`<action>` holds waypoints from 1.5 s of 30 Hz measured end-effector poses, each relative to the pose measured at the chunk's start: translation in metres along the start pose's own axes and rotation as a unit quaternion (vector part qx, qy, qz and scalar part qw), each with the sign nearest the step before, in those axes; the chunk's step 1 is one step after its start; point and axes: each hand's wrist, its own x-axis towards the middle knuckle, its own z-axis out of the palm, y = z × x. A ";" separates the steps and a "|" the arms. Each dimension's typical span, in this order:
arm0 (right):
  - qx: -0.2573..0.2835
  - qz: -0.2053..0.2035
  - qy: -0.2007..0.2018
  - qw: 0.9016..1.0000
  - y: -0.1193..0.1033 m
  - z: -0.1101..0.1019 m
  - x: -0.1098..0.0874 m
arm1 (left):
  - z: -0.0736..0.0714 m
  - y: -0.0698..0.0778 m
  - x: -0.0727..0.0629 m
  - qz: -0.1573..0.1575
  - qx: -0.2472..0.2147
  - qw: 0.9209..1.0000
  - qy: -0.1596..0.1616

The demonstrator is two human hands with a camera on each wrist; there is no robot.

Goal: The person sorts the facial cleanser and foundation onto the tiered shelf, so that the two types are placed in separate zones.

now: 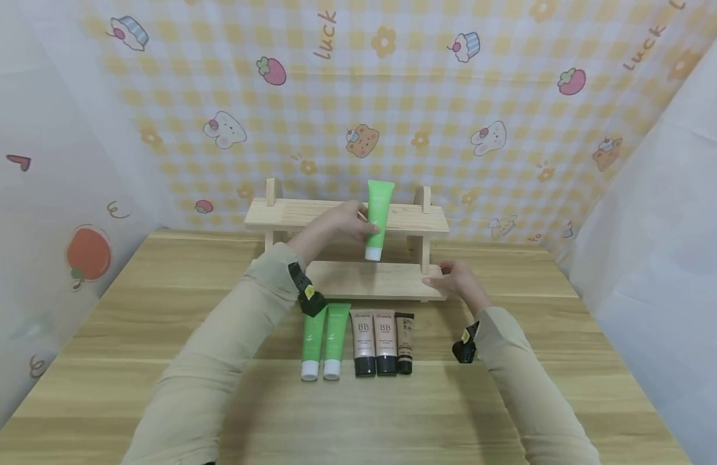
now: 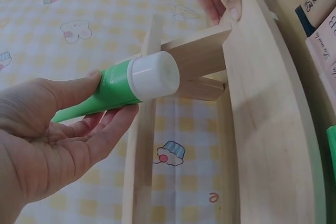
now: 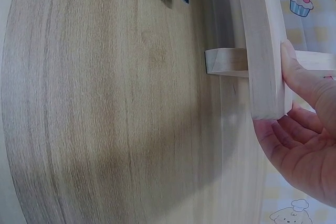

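In the head view my left hand (image 1: 349, 221) grips a green squeeze tube (image 1: 380, 206) with its white cap downward, in front of the upper board of a two-tier wooden shelf (image 1: 382, 281). The left wrist view shows the thumb and fingers of that hand around the tube near its white cap (image 2: 155, 76). My right hand (image 1: 456, 283) holds the right end of the lower board. Seen from the right wrist, its thumb lies on the board's top (image 3: 266, 77) and the fingers curl under the end.
Before the shelf, two green tubes (image 1: 336, 339) lie on the wooden table (image 1: 509, 413). Beside them are two pinkish BB cream tubes (image 1: 385, 342) and a smaller brown tube (image 1: 404, 342) with black caps. A patterned yellow-checked cloth (image 1: 335, 97) hangs behind.
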 end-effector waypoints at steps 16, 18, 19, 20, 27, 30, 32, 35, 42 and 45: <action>0.009 0.013 0.000 1.000 0.001 -0.001 -0.002 | -0.005 0.023 0.019 0.004 -0.061 0.996 0.060; 0.008 0.012 0.002 1.000 0.001 -0.001 -0.002 | -0.004 0.024 0.023 0.018 -0.072 0.995 0.072; 0.009 0.012 0.003 1.000 0.001 -0.002 -0.002 | -0.003 0.024 0.026 0.026 -0.074 0.994 0.080; 0.011 0.011 0.005 1.000 0.002 -0.001 -0.002 | -0.002 0.024 0.029 0.037 -0.077 0.993 0.086; 0.015 0.016 0.012 1.000 0.002 0.001 0.000 | 0.011 0.019 0.044 0.110 -0.085 0.980 0.141; 0.014 0.018 0.016 1.000 0.002 0.001 -0.001 | 0.018 0.017 0.049 0.137 -0.084 0.973 0.164; 0.020 0.016 0.019 0.999 0.002 0.003 -0.001 | 0.022 0.016 0.053 0.155 -0.079 0.969 0.176; 0.034 0.014 0.021 0.999 0.004 0.005 -0.003 | 0.028 0.012 0.059 0.184 -0.062 0.963 0.188; 0.031 0.014 0.026 0.999 0.006 0.007 -0.004 | 0.039 0.005 0.067 0.208 -0.036 0.954 0.214; 0.029 0.018 0.022 0.999 0.005 0.004 -0.003 | 0.042 0.007 0.070 0.212 -0.035 0.952 0.218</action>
